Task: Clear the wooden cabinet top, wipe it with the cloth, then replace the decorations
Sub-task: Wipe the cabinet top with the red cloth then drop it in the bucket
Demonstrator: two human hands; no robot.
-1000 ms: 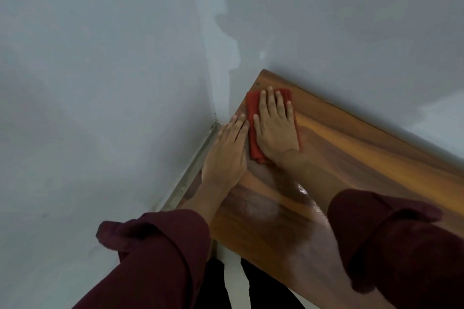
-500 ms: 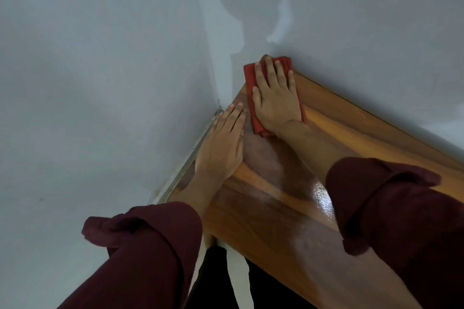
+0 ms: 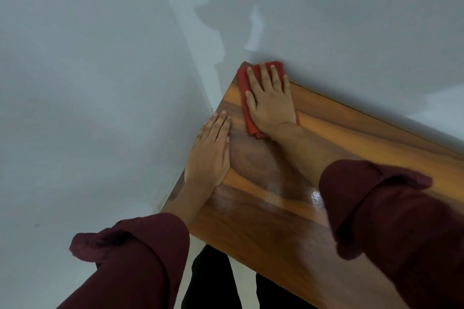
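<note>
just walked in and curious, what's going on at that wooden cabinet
A person in dark red sleeves is wiping the wooden cabinet top. The right hand presses flat on a folded red cloth at the far corner, against the wall. The left hand rests flat on the wood along the left edge. No decorations are in view on the top, so they are not yet replaced.

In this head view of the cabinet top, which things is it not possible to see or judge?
- Decorations: none in the head view, so where they stand is unknown.
- Cabinet top: its right end is cut off by the frame edge, and the right sleeve covers part.
- Red cloth: mostly hidden under the flat right hand, so its full shape is unclear.
- Surface under the left hand: hidden by the palm.
</note>
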